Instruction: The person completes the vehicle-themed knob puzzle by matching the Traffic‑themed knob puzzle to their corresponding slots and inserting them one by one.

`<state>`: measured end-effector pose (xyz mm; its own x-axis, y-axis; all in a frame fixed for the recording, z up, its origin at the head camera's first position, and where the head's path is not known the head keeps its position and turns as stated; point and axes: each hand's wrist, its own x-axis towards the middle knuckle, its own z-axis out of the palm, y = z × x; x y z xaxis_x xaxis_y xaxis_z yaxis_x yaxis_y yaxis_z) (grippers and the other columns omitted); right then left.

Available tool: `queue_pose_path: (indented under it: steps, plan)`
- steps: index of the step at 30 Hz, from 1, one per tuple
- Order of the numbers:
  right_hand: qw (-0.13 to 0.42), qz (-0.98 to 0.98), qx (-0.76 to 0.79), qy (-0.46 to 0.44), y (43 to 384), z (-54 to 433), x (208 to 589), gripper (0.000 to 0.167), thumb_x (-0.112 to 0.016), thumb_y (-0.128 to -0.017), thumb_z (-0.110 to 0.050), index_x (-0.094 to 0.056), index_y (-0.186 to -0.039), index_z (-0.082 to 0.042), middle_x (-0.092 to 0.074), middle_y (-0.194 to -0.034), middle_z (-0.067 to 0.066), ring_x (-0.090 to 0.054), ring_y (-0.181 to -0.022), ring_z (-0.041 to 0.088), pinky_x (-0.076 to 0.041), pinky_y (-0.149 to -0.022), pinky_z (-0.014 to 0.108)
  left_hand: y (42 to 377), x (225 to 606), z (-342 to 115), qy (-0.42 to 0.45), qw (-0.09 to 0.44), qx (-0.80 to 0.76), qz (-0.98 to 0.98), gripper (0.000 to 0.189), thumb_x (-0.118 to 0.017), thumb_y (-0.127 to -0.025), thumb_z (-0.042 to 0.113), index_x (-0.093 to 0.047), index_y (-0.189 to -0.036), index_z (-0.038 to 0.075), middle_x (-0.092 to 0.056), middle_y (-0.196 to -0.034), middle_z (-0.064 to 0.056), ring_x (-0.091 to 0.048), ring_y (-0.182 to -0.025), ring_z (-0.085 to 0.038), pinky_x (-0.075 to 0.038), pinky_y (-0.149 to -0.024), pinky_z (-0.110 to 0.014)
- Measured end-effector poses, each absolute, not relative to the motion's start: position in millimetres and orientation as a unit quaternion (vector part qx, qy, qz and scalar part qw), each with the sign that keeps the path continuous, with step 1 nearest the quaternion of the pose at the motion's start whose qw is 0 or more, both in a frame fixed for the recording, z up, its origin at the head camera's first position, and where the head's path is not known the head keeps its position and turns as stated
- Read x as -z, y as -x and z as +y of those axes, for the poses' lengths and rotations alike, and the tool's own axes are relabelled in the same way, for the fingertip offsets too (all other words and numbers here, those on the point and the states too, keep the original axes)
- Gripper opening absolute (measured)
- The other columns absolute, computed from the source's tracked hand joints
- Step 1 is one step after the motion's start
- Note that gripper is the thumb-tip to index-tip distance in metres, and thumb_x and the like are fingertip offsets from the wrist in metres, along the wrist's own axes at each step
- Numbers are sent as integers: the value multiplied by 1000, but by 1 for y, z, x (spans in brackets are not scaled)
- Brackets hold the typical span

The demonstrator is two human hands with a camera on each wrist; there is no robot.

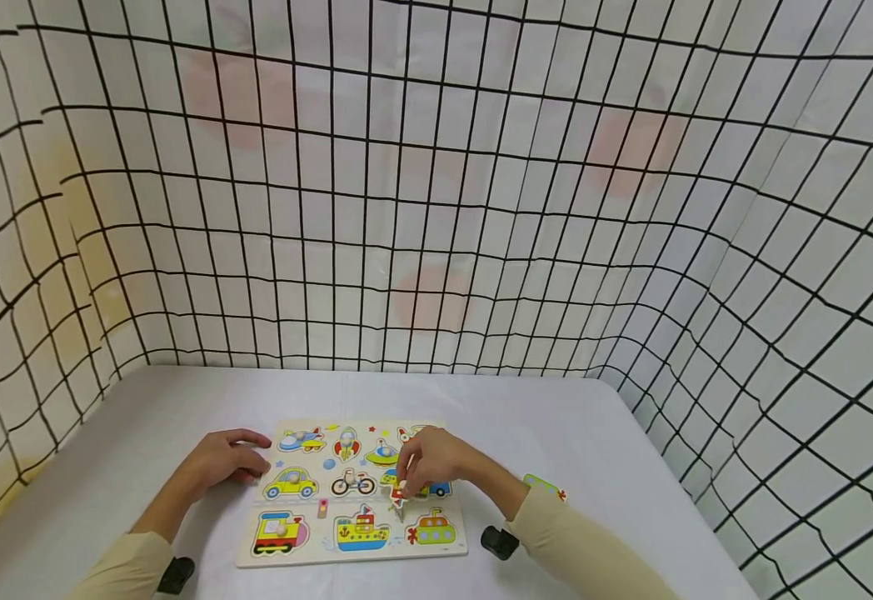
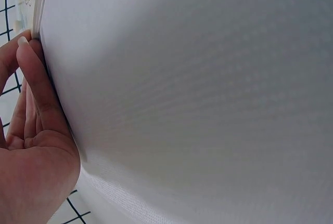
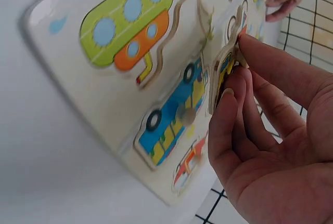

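A wooden peg puzzle board point(image 1: 251, 556) with painted vehicles lies flat on the table. My right hand point(image 1: 431, 458) pinches a loose wooden puzzle piece point(image 3: 225, 68) above the board's right half, just beyond the ship and submarine pictures. That piece is tilted nearly edge-on, with yellow, red and blue paint showing and its knob side mostly hidden by the fingers. At the board's left edge, my left hand point(image 1: 219, 458) rests with its fingertips against the rim. The submarine spot point(image 3: 125, 24) shows its printed picture without a knob. Below it in the right wrist view, a blue bus piece point(image 3: 169, 117) sits in its slot.
A green puzzle piece point(image 1: 545, 486) with a red end lies on the white table point(image 1: 556, 417) right of the board, partly behind the right forearm. Black grid-patterned white curtains point(image 1: 421, 208) enclose the table at the back and both sides.
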<state>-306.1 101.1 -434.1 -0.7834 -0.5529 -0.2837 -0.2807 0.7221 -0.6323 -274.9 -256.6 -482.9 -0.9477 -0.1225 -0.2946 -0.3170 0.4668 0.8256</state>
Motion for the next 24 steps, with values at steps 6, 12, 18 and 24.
queue_pose_path:
  steps: [6,12,18,24]
  plan:
    - [224,900,287,241,299,82,441,14,-88,-74,-13,-75,-77,-18,-69,-69,-5,-60,-65,10,-45,-62,24,276,484,-257,134,102,-497,851,50,-77,-83,16,-63,-128,0,-70,-80,-6,-63,-67,-20,-50,-65,-28]
    - [220,901,296,230,295,74,447,14,-89,-73,-13,-76,-78,-16,-69,-67,-5,-59,-62,10,-43,-57,23,274,482,-256,132,97,-499,851,49,-76,-83,16,-64,-128,0,-70,-80,-5,-63,-67,-20,-50,-65,-29]
    - [220,901,303,218,292,73,448,14,-89,-73,-12,-76,-78,-14,-67,-65,-4,-57,-61,11,-41,-55,23,274,481,-255,131,96,-498,852,48,-76,-83,16,-64,-128,0,-70,-79,-5,-62,-67,-20,-50,-65,-29]
    - [221,896,302,239,293,72,446,17,-89,-73,-10,-75,-80,-15,-66,-67,-5,-56,-62,10,-42,-57,23,273,481,-255,133,97,-497,852,48,-76,-83,16,-64,-127,0,-70,-79,-5,-62,-67,-20,-49,-65,-29]
